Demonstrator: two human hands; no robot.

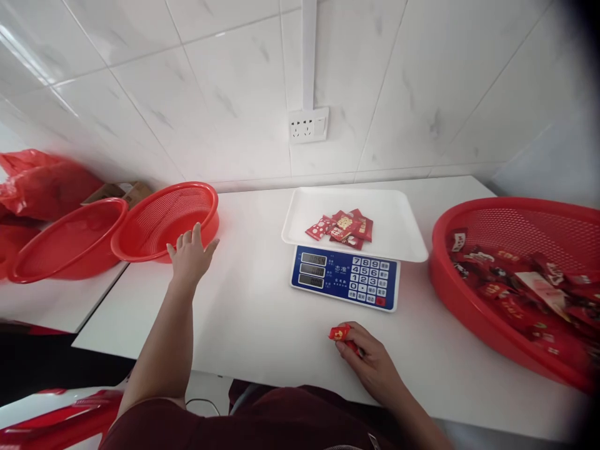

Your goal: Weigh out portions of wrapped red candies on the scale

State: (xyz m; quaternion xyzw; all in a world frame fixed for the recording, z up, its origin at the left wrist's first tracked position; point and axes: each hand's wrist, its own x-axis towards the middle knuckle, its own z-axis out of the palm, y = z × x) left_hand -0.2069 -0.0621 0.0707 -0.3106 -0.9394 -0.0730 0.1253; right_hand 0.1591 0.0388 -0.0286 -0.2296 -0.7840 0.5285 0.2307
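My left hand (191, 251), fingers spread and holding nothing, is over the near rim of a red perforated basket (140, 234) on the left. In my right hand (368, 359), above the table's front part, are small red packets (340, 332) gripped between thumb and fingers. Several red packets (345, 226) lie heaped on the white tray (403, 228) of a scale. The scale's blue keypad panel (344, 278) faces me, its display digits too faint to read surely. On the right, a large red basket (487, 334) holds many wrapped packets.
Another red basket (70, 247) stands at the far left, near red plastic bags (47, 184) and a cardboard box (135, 192). A tiled wall with a power socket (308, 126) rises behind the white table (248, 300).
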